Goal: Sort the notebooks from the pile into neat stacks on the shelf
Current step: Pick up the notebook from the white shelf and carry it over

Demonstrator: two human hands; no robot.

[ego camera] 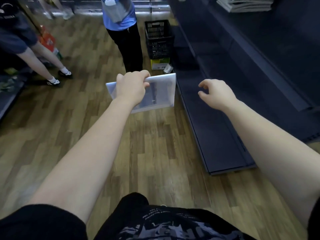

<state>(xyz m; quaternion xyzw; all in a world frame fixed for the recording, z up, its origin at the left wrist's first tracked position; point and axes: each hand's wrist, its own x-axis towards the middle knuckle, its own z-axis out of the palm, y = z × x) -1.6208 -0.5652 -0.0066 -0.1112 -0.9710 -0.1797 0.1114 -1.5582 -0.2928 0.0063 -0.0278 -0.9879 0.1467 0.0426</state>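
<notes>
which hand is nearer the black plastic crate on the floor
Left, though neither is close. The left hand, gripping the notebook, sits just below and left of the black crate in the picture. The right hand, open and empty, hangs over the dark shelf, farther right.

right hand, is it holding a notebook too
No, the right hand is open and empty over the dark shelf; only the left hand grips the notebook.
</notes>
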